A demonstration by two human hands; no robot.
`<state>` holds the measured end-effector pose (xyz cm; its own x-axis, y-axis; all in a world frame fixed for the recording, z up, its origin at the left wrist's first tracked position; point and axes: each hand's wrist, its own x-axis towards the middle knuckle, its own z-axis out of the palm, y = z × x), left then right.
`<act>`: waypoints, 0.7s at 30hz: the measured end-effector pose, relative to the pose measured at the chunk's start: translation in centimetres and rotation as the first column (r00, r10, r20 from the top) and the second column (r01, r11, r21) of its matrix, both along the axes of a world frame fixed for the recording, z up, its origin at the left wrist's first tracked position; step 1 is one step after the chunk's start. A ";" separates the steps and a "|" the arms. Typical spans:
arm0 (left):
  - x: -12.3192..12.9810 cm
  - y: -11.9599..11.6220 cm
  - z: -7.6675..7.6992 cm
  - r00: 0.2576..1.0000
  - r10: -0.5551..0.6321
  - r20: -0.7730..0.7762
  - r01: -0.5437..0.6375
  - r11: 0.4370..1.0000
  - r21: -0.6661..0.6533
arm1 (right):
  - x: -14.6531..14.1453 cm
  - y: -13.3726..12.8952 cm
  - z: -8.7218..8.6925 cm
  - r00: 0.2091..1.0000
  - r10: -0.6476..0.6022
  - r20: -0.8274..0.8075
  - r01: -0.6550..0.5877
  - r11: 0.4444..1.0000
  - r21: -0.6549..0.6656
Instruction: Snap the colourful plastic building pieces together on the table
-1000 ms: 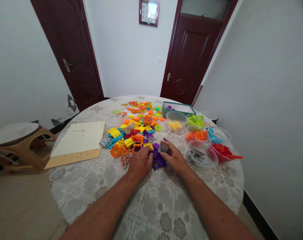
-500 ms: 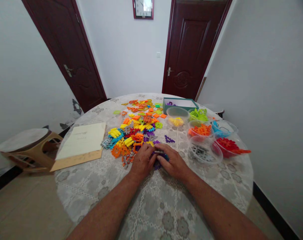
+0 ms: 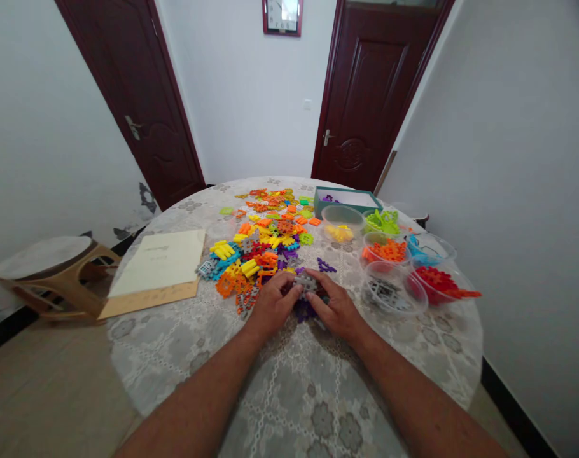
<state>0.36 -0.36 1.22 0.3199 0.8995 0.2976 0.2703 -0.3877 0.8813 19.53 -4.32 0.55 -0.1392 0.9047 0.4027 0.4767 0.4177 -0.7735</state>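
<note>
Left hand [image 3: 273,302] and right hand [image 3: 336,305] both pinch a grey piece [image 3: 305,284], one from each side, above purple pieces [image 3: 305,311] at the near edge of the mixed pile [image 3: 249,268] on the worktop [image 3: 270,388]. Risk: uneven squeeze could flip it out into the pile; its hidden underside could also mask a bad grip. Vs half a second ago: grey piece now shows between the hands, which mostly covered it then; loose purple piece [image 3: 326,265] hasn't moved

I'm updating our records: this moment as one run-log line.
left hand: holding gray piece; right hand: holding same piece; beneath: purple pieces; rightward: tubs
</note>
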 end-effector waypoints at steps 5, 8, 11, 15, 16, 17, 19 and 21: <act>-0.4 0.9 -0.1 0.942 0.085 0.324 0.007 0.962 -0.274 | 0.4 0.7 -0.7 0.983 -0.088 -0.159 0.081 0.996 -0.047; -0.8 1.5 0.2 0.729 0.218 0.648 0.070 0.919 -0.388 | 0.8 2.1 -0.5 0.973 -0.171 -0.155 0.171 0.985 -0.012; -1.5 2.0 0.8 0.516 0.359 0.777 0.060 0.891 -0.451 | 0.9 4.0 0.5 0.980 -0.197 0.041 0.192 0.976 0.100; -2.3 2.4 1.3 0.423 0.437 0.793 0.003 0.875 -0.484 | 0.2 7.3 1.4 0.919 -0.171 0.354 0.145 0.984 0.099; -2.4 2.4 1.3 0.424 0.438 0.792 0.002 0.875 -0.485 | -0.1 8.2 1.5 0.887 -0.174 0.428 0.159 0.985 0.069; -2.4 2.5 1.3 0.432 0.435 0.790 0.003 0.875 -0.484 | -0.5 9.1 1.4 0.856 -0.179 0.485 0.184 0.982 0.038; -2.4 2.4 1.3 0.454 0.428 0.781 0.006 0.876 -0.483 | -1.2 10.8 0.9 0.810 -0.195 0.553 0.240 0.971 -0.010; -2.3 2.4 1.3 0.478 0.422 0.771 0.004 0.876 -0.482 | -1.6 12.2 0.4 0.792 -0.203 0.576 0.274 0.961 -0.037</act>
<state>-1.90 2.03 2.49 -0.1051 0.9925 -0.0629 -0.6465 -0.0201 0.7626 17.94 7.91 0.92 -0.0823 0.9732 0.2148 0.9143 0.1595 -0.3723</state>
